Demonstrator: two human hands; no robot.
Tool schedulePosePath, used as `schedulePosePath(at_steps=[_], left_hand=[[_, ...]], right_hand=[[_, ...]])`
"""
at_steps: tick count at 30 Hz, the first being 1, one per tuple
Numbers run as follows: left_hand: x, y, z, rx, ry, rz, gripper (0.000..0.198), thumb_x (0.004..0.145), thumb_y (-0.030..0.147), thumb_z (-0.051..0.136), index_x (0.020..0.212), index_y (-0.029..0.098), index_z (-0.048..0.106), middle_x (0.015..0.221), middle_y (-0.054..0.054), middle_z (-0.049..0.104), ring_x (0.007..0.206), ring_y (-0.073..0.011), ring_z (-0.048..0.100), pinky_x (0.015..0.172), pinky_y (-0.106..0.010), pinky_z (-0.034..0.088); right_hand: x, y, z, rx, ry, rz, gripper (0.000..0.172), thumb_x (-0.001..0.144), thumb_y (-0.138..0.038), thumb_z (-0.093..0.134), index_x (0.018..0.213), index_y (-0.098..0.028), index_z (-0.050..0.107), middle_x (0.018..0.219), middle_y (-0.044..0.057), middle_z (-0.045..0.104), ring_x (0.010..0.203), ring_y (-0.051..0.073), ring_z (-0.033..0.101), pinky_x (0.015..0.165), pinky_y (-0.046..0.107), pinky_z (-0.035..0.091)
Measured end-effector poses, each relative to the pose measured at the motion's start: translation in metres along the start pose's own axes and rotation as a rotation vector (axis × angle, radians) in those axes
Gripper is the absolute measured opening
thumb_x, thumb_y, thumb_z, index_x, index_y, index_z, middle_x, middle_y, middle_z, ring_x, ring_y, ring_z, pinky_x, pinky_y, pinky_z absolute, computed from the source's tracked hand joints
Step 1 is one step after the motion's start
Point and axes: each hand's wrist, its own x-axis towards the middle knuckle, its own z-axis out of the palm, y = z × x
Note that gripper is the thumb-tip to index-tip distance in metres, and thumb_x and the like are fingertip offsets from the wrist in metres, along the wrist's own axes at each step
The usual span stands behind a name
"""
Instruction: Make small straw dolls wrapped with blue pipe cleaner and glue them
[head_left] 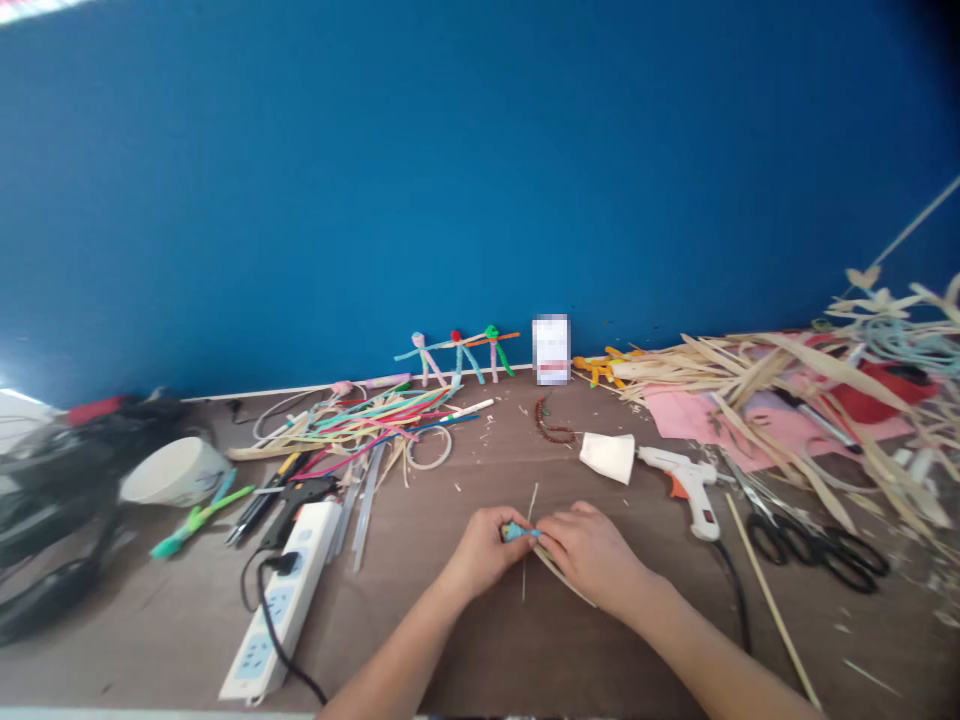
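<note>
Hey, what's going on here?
A person is working at a brown table with bare hands. The left hand and right hand pinch a small blue piece together, with a thin pale strip under the right hand. A white hot glue gun and black-handled scissors lie to the right, near dried leaf strips.

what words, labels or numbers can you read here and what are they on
None can be read. The upright card or box by the blue wall is pixelated, and any marks on the white power strip and white hot glue gun are too small to read.
</note>
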Motion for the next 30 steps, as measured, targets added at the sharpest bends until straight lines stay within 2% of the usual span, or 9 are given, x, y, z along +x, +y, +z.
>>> schedulePosePath(at_steps=[5,10,14,17,20,22,25,28,30], left_hand=[[-0.006,-0.008,0.013,0.071,0.188,0.008,0.017,0.067,0.025,0.053,0.070,0.013,0.064,0.057,0.001,0.059,0.053,-0.0092,0.046,0.052,-0.018,0.035],[-0.010,-0.004,0.014,0.130,0.147,0.018,0.016,0.067,0.023,0.052,0.071,0.015,0.065,0.060,0.000,0.062,0.055,-0.0102,0.050,0.053,-0.018,0.036],[-0.010,-0.002,0.014,0.241,0.202,0.064,0.017,0.068,0.021,0.049,0.071,0.017,0.065,0.063,0.000,0.062,0.060,-0.0115,0.053,0.057,-0.019,0.037],[-0.007,-0.006,0.009,0.228,0.153,0.020,0.016,0.067,0.021,0.050,0.072,0.015,0.065,0.061,0.000,0.061,0.057,-0.0110,0.052,0.054,-0.019,0.037],[-0.004,-0.009,-0.005,0.219,0.059,-0.034,0.020,0.066,0.028,0.053,0.076,0.015,0.064,0.061,0.001,0.061,0.055,-0.0111,0.052,0.051,-0.019,0.037],[-0.005,-0.009,-0.019,0.286,0.069,-0.013,0.029,0.063,0.035,0.058,0.085,0.017,0.064,0.070,-0.001,0.063,0.062,-0.0129,0.054,0.056,-0.020,0.040],[-0.008,-0.009,-0.045,0.439,0.238,0.073,0.041,0.063,0.038,0.059,0.099,0.020,0.059,0.094,-0.005,0.060,0.072,-0.0149,0.056,0.068,-0.024,0.042],[-0.010,-0.015,-0.073,0.567,0.327,0.067,0.026,0.073,0.032,0.050,0.094,0.020,0.060,0.086,-0.005,0.061,0.070,-0.0149,0.056,0.068,-0.026,0.043],[-0.009,-0.020,-0.092,0.674,0.344,0.045,0.021,0.075,0.027,0.047,0.089,0.020,0.061,0.087,-0.004,0.061,0.071,-0.0148,0.057,0.069,-0.027,0.043]], right_hand=[[-0.003,0.002,0.008,0.075,-0.042,0.120,0.027,0.086,-0.022,0.033,0.075,-0.021,0.057,0.069,0.000,0.062,0.062,0.014,0.053,0.060,0.025,0.028],[-0.002,-0.001,0.006,0.057,-0.054,0.100,0.026,0.085,-0.020,0.034,0.074,-0.021,0.057,0.071,0.001,0.063,0.065,0.015,0.054,0.064,0.026,0.030],[0.000,-0.003,0.009,0.048,-0.073,0.140,0.028,0.084,-0.021,0.032,0.072,-0.020,0.058,0.068,0.002,0.063,0.063,0.016,0.055,0.063,0.027,0.033],[-0.001,0.003,0.011,0.131,-0.069,0.151,0.024,0.082,-0.024,0.036,0.085,-0.021,0.060,0.080,0.004,0.064,0.073,0.018,0.057,0.068,0.028,0.037],[-0.006,0.017,0.012,0.231,-0.024,0.156,0.032,0.079,-0.030,0.042,0.107,-0.021,0.052,0.103,0.007,0.058,0.092,0.020,0.053,0.079,0.031,0.039],[-0.012,0.028,0.012,0.264,0.014,0.179,0.036,0.078,-0.032,0.043,0.111,-0.020,0.050,0.110,0.008,0.053,0.100,0.021,0.049,0.085,0.032,0.038],[-0.023,0.043,0.014,0.284,0.075,0.233,0.034,0.079,-0.034,0.041,0.107,-0.019,0.051,0.111,0.009,0.051,0.103,0.021,0.048,0.088,0.034,0.038],[-0.035,0.053,0.018,0.295,0.130,0.271,0.031,0.079,-0.034,0.040,0.103,-0.019,0.054,0.109,0.010,0.050,0.103,0.021,0.048,0.089,0.035,0.039],[-0.042,0.056,0.023,0.304,0.148,0.275,0.029,0.079,-0.034,0.041,0.099,-0.019,0.055,0.109,0.010,0.050,0.103,0.021,0.048,0.089,0.035,0.039]])
